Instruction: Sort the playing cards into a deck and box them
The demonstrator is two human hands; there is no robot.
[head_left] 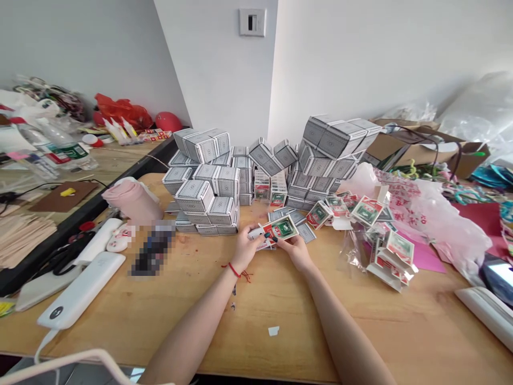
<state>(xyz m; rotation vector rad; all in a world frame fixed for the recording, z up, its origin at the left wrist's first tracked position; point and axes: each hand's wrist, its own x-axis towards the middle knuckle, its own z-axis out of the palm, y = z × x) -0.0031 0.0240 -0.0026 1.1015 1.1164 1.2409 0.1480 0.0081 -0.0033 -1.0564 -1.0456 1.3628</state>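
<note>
Between my two hands is a red, white and green playing-card box (285, 228), tilted over the table. My left hand (245, 248), with a red string bracelet (234, 270) at its wrist, pinches the box's left end, where a pale flap or card edge shows. The fingers of my right hand (295, 251) close on its lower right edge. Dark polish shows on both thumbnails. Flat grey-patterned card boxes (308, 233) lie just behind. More loose card boxes (319, 215) sit to the right. Whether cards are inside the held box is hidden.
Stacks of grey-patterned card boxes (195, 196) rise at the back left, with taller ones (336, 138) at the back right. Torn open boxes (395, 256) and plastic bags (452, 224) crowd the right. A white power bank (82, 289) and pink roll (134, 200) lie left.
</note>
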